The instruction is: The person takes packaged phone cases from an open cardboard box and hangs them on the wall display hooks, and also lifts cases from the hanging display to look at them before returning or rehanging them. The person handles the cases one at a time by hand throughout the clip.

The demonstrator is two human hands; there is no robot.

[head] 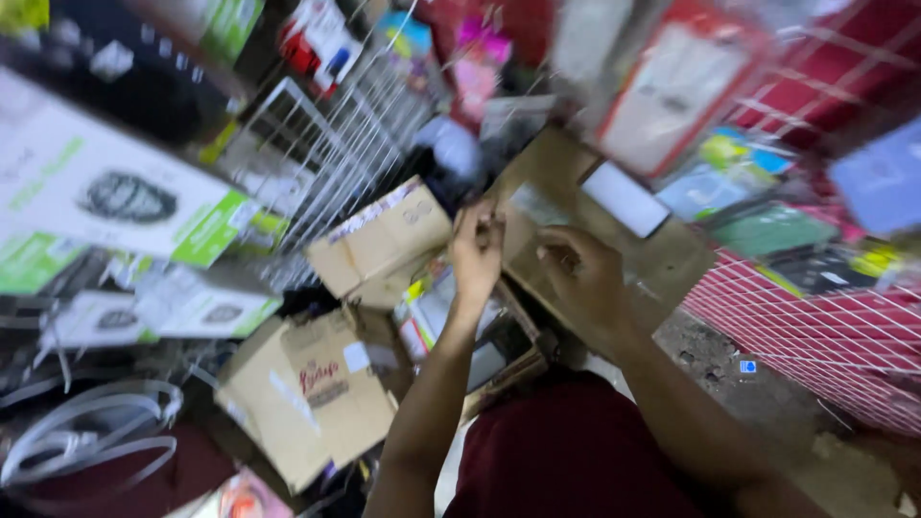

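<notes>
Head view, blurred by motion, shows a red wire rack point(815, 326) filling the right side, a white wire rack point(336, 144) far left of centre, and a brown cardboard panel point(662, 254) lying flat between them. Cardboard boxes point(379, 240) are piled to the left, near a white and green carton point(106, 187). Over the panel's near edge the left hand point(477, 254) has its fingers pinched together on something too small and blurred to name, and the right hand point(585, 278) is curled just beside it, grip unclear.
</notes>
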